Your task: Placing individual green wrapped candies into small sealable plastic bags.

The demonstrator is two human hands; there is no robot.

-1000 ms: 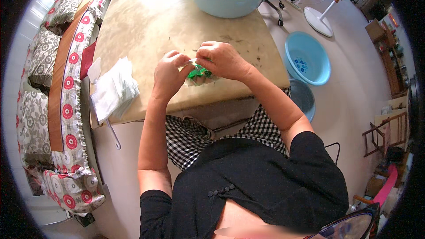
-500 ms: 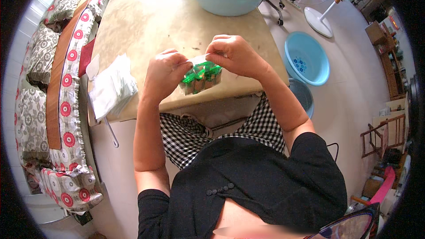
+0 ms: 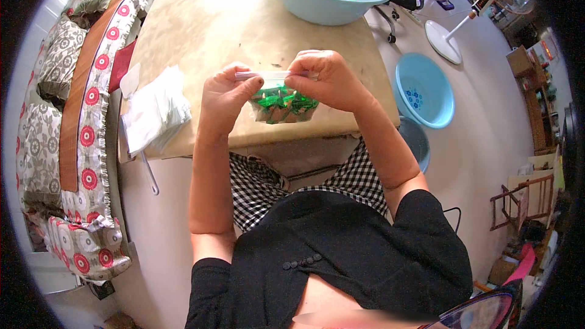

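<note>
A small clear plastic bag point(image 3: 281, 105) filled with green-wrapped sweets hangs above the near edge of a tan table point(image 3: 213, 24). My left hand point(image 3: 224, 94) pinches the left end of the bag's top strip. My right hand point(image 3: 322, 79) pinches the right end of the same strip. The bag hangs between the two hands, held up off the table. At the table's far side stands a light blue bowl point(image 3: 329, 7) heaped with more green and orange wrapped sweets.
A stack of empty clear bags point(image 3: 155, 109) lies on the table's left near corner. A patterned bench with cushions point(image 3: 61, 116) runs along the left. A light blue basin point(image 3: 423, 91) and a fan base point(image 3: 443, 42) stand on the floor at right.
Both hands have lifted the bag of sweets up off the table and drawn its top strip taut between them.
</note>
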